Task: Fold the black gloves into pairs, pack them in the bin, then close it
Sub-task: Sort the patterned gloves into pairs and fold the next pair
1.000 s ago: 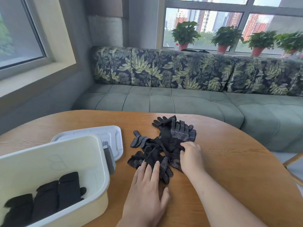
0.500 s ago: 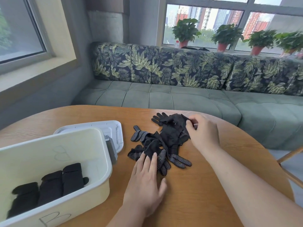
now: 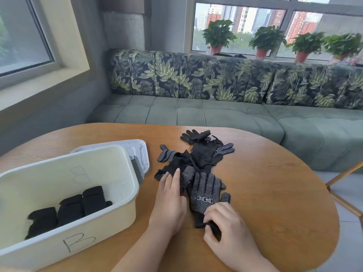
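Bundles fill part of the bin (lid off); right hand pinches a glove cuff, left hand lies flat on the loose pile.

Seeing a cream plastic bin left on the oval wooden table, white plastic lid behind it. Finding black dotted gloves heaped rightward.

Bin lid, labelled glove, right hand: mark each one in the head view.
bin lid (image 3: 142,154), head view, on its exposed right end.
labelled glove (image 3: 204,188), head view, on the dotted palm above the white label.
right hand (image 3: 229,230), head view, on the back of the hand.
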